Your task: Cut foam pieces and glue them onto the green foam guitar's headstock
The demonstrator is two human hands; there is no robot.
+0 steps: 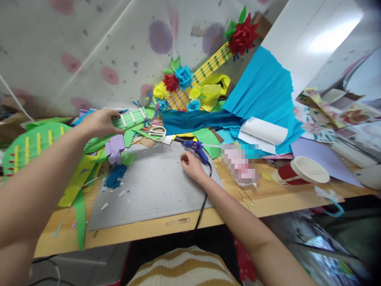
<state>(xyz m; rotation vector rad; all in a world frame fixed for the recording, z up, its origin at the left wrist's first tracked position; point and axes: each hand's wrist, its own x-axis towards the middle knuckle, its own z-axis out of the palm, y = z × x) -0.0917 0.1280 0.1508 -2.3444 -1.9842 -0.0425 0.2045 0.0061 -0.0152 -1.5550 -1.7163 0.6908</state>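
Note:
My left hand (pixel 99 124) is closed around the neck of a green paper guitar (pixel 38 139), at the left of the table. The guitar's round body has yellow strips and red bits, and my forearm covers part of it. Near the middle, my right hand (pixel 192 165) rests on the grey cutting mat (pixel 154 194), its fingers curled in with nothing visible between them. Just beyond that hand lies a blue glue gun (pixel 195 147) with a black cord running off the table edge.
A yellow paper guitar (pixel 211 65) with paper flowers leans against the back wall. White-handled scissors (pixel 157 133) lie among paper scraps. Blue crepe paper (pixel 262 95) spreads at the back right. A paper cup (pixel 303 171) stands on the right, near purple paper (pixel 321 159).

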